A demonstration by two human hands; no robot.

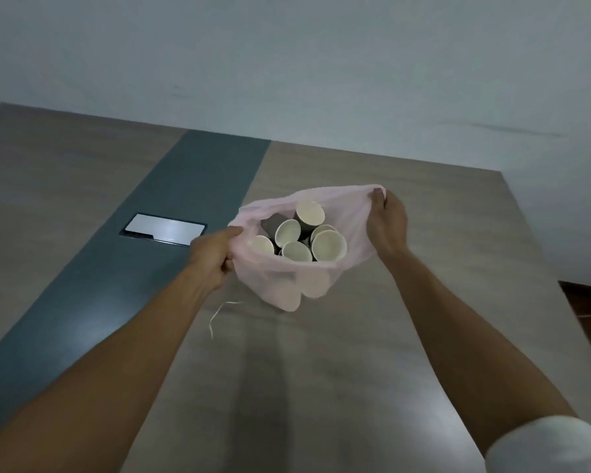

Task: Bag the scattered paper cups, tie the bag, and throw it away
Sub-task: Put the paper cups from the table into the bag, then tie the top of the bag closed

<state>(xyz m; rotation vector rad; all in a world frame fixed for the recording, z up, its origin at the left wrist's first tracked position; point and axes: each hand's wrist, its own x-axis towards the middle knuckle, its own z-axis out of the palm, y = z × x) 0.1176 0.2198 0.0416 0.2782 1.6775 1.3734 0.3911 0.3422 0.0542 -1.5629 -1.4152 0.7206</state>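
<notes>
Paper cups fill the pink plastic bag resting on the wooden bench. Left hand and right hand each pinch its rim with curled fingers, holding the mouth wide. A thin string lies beside it.

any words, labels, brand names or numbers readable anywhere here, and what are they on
None can be read.
Paper cups: no print shows on the pale insides or the dark outer walls that are visible.
Pink bag: plain, no lettering.
Metal plate set in the table's grey strip: blank and shiny with glare, no marking legible.
Table and wall: no signs or labels.
</notes>
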